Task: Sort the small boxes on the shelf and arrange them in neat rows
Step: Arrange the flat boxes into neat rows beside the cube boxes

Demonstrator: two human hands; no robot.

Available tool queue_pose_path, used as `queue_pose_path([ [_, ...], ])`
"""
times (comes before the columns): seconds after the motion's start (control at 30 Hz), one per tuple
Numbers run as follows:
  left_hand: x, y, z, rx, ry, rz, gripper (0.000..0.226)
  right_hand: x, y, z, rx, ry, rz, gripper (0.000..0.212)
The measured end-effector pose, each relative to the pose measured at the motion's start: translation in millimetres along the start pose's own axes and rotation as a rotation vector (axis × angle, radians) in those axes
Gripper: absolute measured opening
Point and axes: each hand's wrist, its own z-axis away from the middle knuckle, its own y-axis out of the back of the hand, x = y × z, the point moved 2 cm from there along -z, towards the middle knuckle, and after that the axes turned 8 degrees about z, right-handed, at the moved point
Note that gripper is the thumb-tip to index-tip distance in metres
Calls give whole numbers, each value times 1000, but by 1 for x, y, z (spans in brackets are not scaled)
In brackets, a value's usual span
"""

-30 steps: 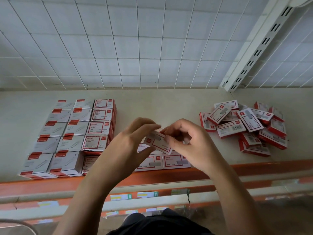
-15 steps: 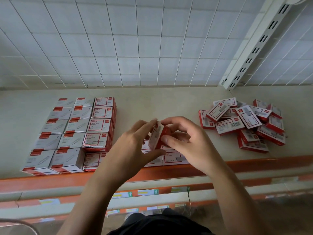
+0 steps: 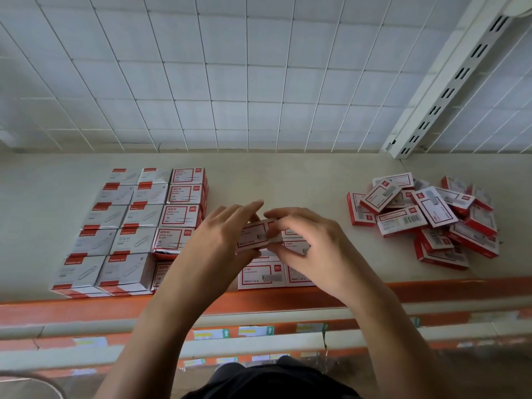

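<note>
Small box (image 3: 254, 234) pinched between left hand (image 3: 218, 243) and right hand (image 3: 311, 240), above started row at shelf (image 3: 288, 180) front; looks light, stiff card, best gripped by short ends

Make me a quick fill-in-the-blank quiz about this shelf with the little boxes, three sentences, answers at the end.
1. The small box is held by ____ hands at once, the left hand and the right hand.
2. The loose pile of boxes lies on the ____ side of the shelf.
3. The neat rows of boxes sit to the ____ of the hands.

Missing words: both; right; left
</note>
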Motion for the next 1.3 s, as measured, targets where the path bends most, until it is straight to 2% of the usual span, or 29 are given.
queue_pose_path([
  [0.23,-8,4,-6,57,4,-77,69,11,-10,-11,21,-55,38,16],
  [0.47,-15,1,-7,-16,34,-95,59,21,-17,-13,-44,-121,86,7],
  [0.73,-13,-6,-10,-68,19,-63,37,24,-7,-8,-114,-180,128,22],
  [0.93,-5,-18,-10,-119,35,-80,42,32,13,5,-109,-312,281,29],
  [1.07,-4,-26,-9,-180,82,-90,46,31,15,10,-146,-336,240,31],
  [1.3,-3,-26,-7,-186,149,-24,46,20,15,11,-158,-318,177,29],
])
